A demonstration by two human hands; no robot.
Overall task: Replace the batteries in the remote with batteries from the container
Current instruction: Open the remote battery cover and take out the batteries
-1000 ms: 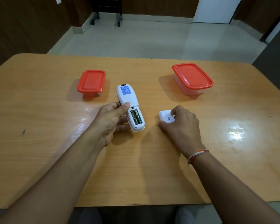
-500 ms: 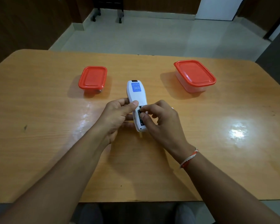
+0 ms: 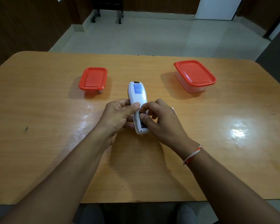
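We are at the stage of getting the old batteries out. Our left hand grips the white remote around its middle, thumb pressed on its back and fingers curled under its side, holding it back-side up just above the wooden table with the blue label pointing away from us. Our right hand is bunched over the open battery bay near the remote's lower end — the thumb and forefinger tips are drawn close together down in the slot, and we judge they are prying at a battery, though we cannot tell whether they have hold of one, since the fingers hide most of the bay. A sliver of white shows past the right knuckles, probably the battery cover lying on the table. Two tubs with red lids wait beyond, both closed: a small one to the left and a larger clear one to the right — which of them holds the fresh batteries we cannot see. The next move calls for lifting one end of a battery free against its spring while the left hand keeps the remote steady, then setting it aside before opening a tub.
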